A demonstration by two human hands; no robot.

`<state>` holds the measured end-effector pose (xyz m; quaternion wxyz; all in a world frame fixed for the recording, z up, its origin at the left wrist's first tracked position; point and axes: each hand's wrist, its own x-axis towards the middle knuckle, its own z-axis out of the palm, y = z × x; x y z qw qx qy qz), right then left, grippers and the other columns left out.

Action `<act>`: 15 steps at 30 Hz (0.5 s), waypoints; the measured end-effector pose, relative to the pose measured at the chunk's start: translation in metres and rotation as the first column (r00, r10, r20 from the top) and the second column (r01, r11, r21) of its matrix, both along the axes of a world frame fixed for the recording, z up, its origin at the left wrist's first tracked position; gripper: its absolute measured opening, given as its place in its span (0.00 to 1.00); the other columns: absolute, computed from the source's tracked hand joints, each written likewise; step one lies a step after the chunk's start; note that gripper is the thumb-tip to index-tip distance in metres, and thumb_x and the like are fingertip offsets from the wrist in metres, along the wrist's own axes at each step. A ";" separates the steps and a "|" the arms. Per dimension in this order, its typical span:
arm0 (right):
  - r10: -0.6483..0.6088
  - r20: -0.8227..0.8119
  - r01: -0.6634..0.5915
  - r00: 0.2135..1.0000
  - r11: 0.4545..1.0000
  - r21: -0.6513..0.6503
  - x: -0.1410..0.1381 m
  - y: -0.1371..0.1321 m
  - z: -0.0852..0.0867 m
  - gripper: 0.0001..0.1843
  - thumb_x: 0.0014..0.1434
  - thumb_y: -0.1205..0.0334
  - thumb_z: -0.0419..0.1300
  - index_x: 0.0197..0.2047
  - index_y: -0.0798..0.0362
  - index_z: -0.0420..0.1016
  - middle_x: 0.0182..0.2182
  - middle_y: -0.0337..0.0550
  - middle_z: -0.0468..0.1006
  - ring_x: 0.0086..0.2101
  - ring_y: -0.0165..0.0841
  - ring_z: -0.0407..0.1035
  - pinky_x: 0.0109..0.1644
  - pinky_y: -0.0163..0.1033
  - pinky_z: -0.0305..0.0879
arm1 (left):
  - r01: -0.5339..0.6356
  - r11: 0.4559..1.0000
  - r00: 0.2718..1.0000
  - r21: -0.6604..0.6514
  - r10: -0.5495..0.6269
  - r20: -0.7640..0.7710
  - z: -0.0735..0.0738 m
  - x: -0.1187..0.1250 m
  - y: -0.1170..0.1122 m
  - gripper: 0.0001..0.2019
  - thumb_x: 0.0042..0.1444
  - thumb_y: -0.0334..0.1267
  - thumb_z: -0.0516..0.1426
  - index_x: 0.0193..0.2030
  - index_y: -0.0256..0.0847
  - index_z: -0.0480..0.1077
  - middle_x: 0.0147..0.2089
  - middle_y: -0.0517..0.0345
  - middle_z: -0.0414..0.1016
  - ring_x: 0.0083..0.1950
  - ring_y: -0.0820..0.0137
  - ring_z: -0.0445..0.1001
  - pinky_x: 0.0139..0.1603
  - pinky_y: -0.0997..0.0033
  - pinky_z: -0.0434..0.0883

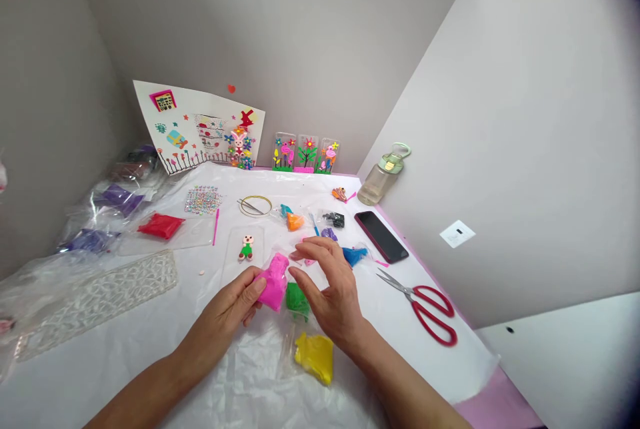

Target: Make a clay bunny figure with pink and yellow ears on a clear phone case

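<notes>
My left hand point(243, 299) grips a small bag of pink modelling clay point(274, 284) by its lower left side. Just right of the bag, my right hand point(327, 282) is raised with thumb and fingers apart, holding nothing that I can see. Packs of green clay point(298, 298) and yellow clay point(315, 356) lie below and between the hands. Behind the pink bag, a clear phone case point(231, 252) lies flat, bearing a small clay figure point(246, 248) with a pale head and green body. Blue clay point(355, 256) shows beyond my right hand.
Red-handled scissors point(434, 312), a phone point(382, 236) and a water bottle point(383, 176) stand or lie on the right. Red clay point(160, 225), a rhinestone sheet point(203, 200) and a lace-patterned strip point(115, 296) are on the left. Decorated cases point(308, 152) lean against the wall.
</notes>
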<state>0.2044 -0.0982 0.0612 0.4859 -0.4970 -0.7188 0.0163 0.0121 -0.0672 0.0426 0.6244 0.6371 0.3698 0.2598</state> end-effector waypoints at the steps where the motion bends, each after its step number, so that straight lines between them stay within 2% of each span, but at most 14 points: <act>1: 0.012 -0.009 -0.012 1.000 1.000 -0.014 0.001 0.001 -0.001 0.14 0.64 0.68 0.64 0.52 0.48 0.73 0.43 0.45 0.82 0.50 0.40 0.71 0.55 0.48 0.68 | -0.003 1.000 1.000 0.005 0.003 -0.005 -0.001 -0.001 0.000 0.21 0.68 0.59 0.46 0.33 0.45 0.60 0.28 0.67 0.57 0.31 0.70 0.58 0.36 0.69 0.59; 7: 0.076 -0.123 -0.090 0.990 0.990 -0.111 0.000 0.000 -0.005 0.15 0.65 0.66 0.64 0.54 0.47 0.75 0.50 0.47 0.80 0.54 0.39 0.72 0.59 0.46 0.69 | 0.032 0.999 0.999 0.032 -0.032 -0.019 -0.003 -0.001 0.000 0.21 0.67 0.60 0.47 0.34 0.45 0.61 0.30 0.66 0.58 0.32 0.69 0.59 0.36 0.69 0.59; 11: 0.111 -0.206 -0.146 0.972 0.975 -0.168 -0.003 0.000 -0.006 0.16 0.65 0.66 0.63 0.55 0.46 0.76 0.48 0.45 0.82 0.49 0.38 0.76 0.55 0.44 0.72 | 0.043 0.998 0.999 0.053 -0.042 -0.017 0.000 0.002 -0.002 0.14 0.64 0.54 0.54 0.40 0.46 0.63 0.36 0.64 0.65 0.38 0.66 0.63 0.40 0.70 0.62; 15: 0.156 -0.280 -0.218 0.947 0.954 -0.206 -0.003 0.000 -0.005 0.12 0.67 0.64 0.61 0.52 0.46 0.79 0.45 0.44 0.84 0.46 0.36 0.77 0.53 0.43 0.72 | 0.025 0.997 0.998 0.071 -0.021 -0.061 0.000 0.004 -0.004 0.13 0.65 0.51 0.54 0.36 0.45 0.62 0.32 0.66 0.62 0.36 0.67 0.62 0.38 0.70 0.62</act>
